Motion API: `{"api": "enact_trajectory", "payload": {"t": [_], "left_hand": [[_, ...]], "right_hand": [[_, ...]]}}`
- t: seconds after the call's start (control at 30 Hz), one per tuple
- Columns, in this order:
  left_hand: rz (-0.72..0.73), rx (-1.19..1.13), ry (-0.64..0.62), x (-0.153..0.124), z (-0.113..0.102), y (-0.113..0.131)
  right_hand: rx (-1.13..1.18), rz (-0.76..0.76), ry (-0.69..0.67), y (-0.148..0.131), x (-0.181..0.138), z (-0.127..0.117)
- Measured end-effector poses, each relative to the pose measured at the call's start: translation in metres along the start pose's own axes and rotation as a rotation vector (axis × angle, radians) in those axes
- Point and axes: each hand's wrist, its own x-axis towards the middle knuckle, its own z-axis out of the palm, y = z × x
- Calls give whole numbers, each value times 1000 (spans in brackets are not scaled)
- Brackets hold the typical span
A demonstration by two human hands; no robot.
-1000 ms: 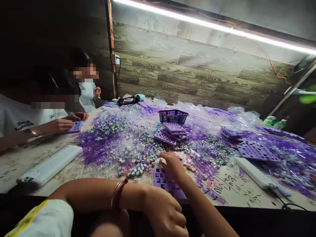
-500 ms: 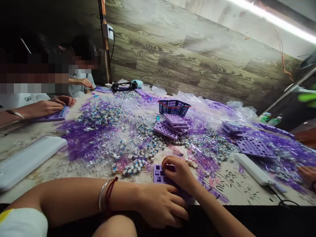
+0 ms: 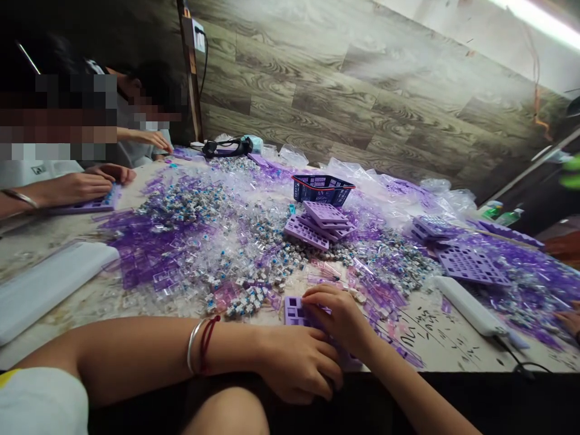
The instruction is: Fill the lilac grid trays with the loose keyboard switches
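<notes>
A purple keyboard plate (image 3: 295,312) with square cut-outs lies at the table's near edge, mostly covered by my hands. My left hand (image 3: 301,364) comes across from the left, with a silver bangle (image 3: 192,347) and a dark red cord (image 3: 206,344) at the wrist. Its fingers curl over the plate's near side. Bent over the plate's upper part is my right hand (image 3: 342,317), thumb and fingers drawn together; anything between the fingertips is hidden. Just beyond lies a small heap of white and blue key switches (image 3: 248,301).
Mixed switches and clear and purple plastic pieces (image 3: 158,248) cover the middle. A dark basket (image 3: 322,190) stands behind stacked purple plates (image 3: 319,225). White lamp-like bars (image 3: 58,284) flank my place. Co-workers' hands (image 3: 86,184) are busy at left; another hand (image 3: 568,320) shows at right.
The view has tilted and shifted slightly. My left hand has edged a little up over the plate. My right-hand fingers have lowered and flattened somewhat.
</notes>
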Motion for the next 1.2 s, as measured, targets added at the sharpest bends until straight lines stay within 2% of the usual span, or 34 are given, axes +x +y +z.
{"api": "enact_trajectory", "payload": {"t": [0.33, 0.5, 0.6, 0.7, 0.87, 0.97, 1.07, 1.2], "left_hand": [[1, -10, -17, 0, -1, 0], [-10, -7, -44, 0, -2, 0], [8, -14, -34, 0, -3, 0], [12, -7, -21, -1, -3, -1], [17, -25, -12, -1, -2, -2], [6, -31, -19, -1, -2, -3], [-12, -25, -46, -1, -3, -3], [-19, -39, -50, -1, -2, -4]], "right_hand": [[7, 56, -21, 0, 5, 1], [-47, 143, 127, 4, 10, 0], [-157, 210, 162, 9, 19, 3], [-217, 219, 128, 16, 34, 9], [-302, 112, -9, 20, 59, 21], [-381, 102, -29, 20, 64, 25], [-330, 118, 57, 22, 58, 21], [-83, 154, 211, 19, 35, 3]]}}
